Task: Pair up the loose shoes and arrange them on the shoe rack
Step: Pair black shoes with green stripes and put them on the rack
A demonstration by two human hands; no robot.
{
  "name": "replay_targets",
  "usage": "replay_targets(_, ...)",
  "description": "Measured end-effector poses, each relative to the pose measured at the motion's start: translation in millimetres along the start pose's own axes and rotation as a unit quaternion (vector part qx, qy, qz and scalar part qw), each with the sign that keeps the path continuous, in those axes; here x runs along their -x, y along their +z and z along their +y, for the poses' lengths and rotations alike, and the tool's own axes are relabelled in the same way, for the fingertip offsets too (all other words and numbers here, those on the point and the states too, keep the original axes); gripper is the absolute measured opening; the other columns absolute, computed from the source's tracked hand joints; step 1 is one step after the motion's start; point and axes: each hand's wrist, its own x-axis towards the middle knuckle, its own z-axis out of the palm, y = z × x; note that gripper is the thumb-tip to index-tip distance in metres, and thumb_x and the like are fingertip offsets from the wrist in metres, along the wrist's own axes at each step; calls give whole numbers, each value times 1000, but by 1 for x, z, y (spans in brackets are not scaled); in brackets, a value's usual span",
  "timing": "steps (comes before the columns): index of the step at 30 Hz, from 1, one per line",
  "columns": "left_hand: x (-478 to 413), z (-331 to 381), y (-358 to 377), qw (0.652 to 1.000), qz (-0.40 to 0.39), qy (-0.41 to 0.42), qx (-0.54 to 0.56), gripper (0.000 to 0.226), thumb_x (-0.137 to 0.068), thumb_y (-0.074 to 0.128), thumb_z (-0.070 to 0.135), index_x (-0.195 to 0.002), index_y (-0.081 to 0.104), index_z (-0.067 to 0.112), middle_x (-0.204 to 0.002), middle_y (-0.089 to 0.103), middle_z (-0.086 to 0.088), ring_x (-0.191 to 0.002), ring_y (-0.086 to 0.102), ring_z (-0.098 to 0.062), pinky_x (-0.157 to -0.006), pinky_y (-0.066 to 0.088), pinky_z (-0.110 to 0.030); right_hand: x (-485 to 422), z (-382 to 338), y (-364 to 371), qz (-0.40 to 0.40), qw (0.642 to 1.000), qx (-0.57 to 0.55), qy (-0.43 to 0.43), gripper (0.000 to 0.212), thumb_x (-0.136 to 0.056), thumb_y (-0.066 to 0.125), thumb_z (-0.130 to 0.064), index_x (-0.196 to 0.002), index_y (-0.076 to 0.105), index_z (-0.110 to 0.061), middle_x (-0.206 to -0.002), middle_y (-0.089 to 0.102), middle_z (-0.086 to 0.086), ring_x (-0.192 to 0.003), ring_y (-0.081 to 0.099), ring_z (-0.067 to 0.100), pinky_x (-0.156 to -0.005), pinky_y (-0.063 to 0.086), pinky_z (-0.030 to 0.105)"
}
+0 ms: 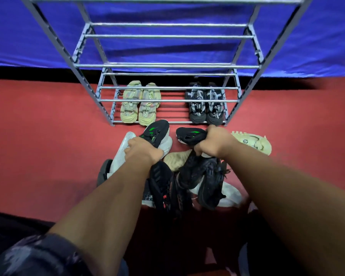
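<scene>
My left hand (141, 151) grips a black shoe with green stripes (156, 132), held above the floor pile. My right hand (213, 141) grips the matching black and green shoe (189, 135), toe pointing left. Both are just in front of the metal shoe rack (167, 100). On the rack's bottom shelf stand a yellow-green pair (139, 104) at the left and a black and white pair (206, 102) at the right. Below my hands lies a heap of black shoes (187, 184) with several white and beige ones among them.
A cream chunky shoe (253, 142) lies on the red carpet (48, 136) to the right of my right hand. A white shoe (120, 154) sits under my left hand. The rack's upper shelves hold nothing. Blue cloth (167, 48) hangs behind the rack.
</scene>
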Motion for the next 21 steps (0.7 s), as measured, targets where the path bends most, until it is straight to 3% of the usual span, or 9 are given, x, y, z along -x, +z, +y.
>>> replay_targets(3, 19, 22, -11, 998, -7, 25, -57, 112, -58, 80, 63, -145, 41, 5, -128, 45, -11, -120, 55, -32, -94, 54, -42, 7, -5, -40, 22, 1000, 5, -12, 59, -47, 81, -41, -98, 65, -16, -83, 67, 2, -74, 65, 22, -61, 59, 31)
replay_targets(7, 40, 46, -32, 992, -44, 66, -97, 80, -81, 57, 72, -135, 62, 13, -131, 58, -12, -117, 57, -28, -88, 44, -30, 22, -11, -82, 58, 998, -10, -33, 51, -46, 80, -40, -88, 65, -17, -78, 71, 3, -70, 67, 21, -56, 56, 30)
replay_targets(9, 49, 52, -55, 991, -62, 92, -78, 64, -84, 55, 68, -115, 71, 14, -116, 67, -8, -107, 65, -30, -83, 47, -30, 30, -9, -94, 67, 996, -32, -41, 51, -50, 82, -39, -90, 60, -17, -77, 69, 2, -70, 65, 20, -53, 49, 28)
replay_targets(11, 60, 56, -82, 990, -81, 114, -33, 53, -82, 63, 61, -93, 68, 10, -97, 68, -7, -91, 67, -29, -73, 49, -31, 37, -5, -99, 67, 996, -46, -44, 41, -52, 82, -36, -80, 63, -14, -66, 68, -1, -62, 63, 20, -50, 43, 25)
replay_targets(14, 77, 61, -122, 986, -108, 118, 39, 42, -73, 72, 50, -84, 60, 11, -81, 60, -6, -63, 54, -23, -58, 43, -28, 45, 2, -102, 76, 993, -81, -39, 35, -52, 83, -36, -70, 65, -12, -62, 63, 0, -61, 58, 22, -51, 44, 27)
replay_targets(18, 100, 71, -170, 982, -82, 148, 88, 42, -60, 72, 51, -78, 61, 15, -71, 59, -5, -62, 52, -25, -63, 44, -32, 45, 11, -103, 127, 980, -144, -47, 45, -52, 84, -42, -87, 70, -16, -80, 71, 0, -74, 64, 17, -54, 48, 29)
replay_targets(21, 112, 74, -186, 977, -14, 176, 118, 42, -58, 70, 57, -66, 60, 18, -55, 55, 2, -53, 52, -22, -56, 38, -25, 43, 14, -99, 159, 965, -202, -51, 44, -55, 85, -42, -88, 67, -20, -80, 70, -4, -73, 64, 13, -52, 41, 25)
